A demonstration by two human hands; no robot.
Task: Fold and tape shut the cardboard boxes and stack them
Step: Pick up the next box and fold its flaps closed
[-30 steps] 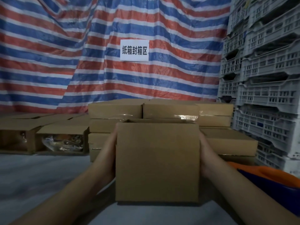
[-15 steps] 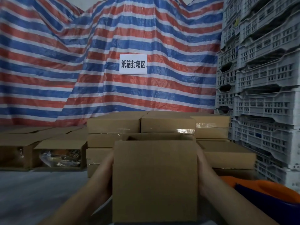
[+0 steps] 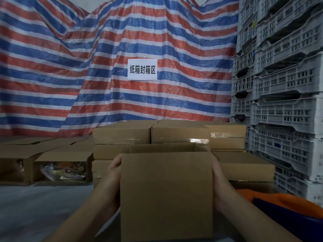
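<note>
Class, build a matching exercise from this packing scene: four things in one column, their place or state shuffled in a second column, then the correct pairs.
1. held box
2. paper sign
3. grey crates
4. taped boxes

A. stacked at the right edge
B. open-topped, between both hands
C. fixed to the striped tarp
D. piled behind the held box

Pairs: 1-B, 2-C, 3-A, 4-D
</note>
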